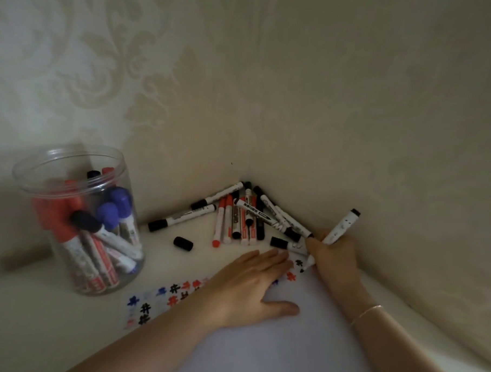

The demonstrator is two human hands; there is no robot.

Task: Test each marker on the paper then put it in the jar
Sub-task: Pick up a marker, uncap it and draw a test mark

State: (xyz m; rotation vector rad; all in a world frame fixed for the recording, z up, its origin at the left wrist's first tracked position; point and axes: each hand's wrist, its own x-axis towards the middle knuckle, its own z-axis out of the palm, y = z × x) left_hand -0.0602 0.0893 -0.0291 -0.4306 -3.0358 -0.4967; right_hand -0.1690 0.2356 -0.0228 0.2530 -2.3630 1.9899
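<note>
Surface: pale surface (35,325) in a wallpapered corner.
Left hand (251,281): mine, flat, fingers straight, pressing the paper (288,342).
Right hand (334,253): grips an uncapped black marker (338,230), tip on paper.
Jar (77,218): far beyond my left hand, holding markers.
Marker pile (243,216): just past my fingertips.

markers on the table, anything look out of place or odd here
One loose black cap lies alone on the table, apart from the marker pile in the corner. It likely belongs to the marker the right hand is writing with. Nothing looks spilled or damaged.
</note>
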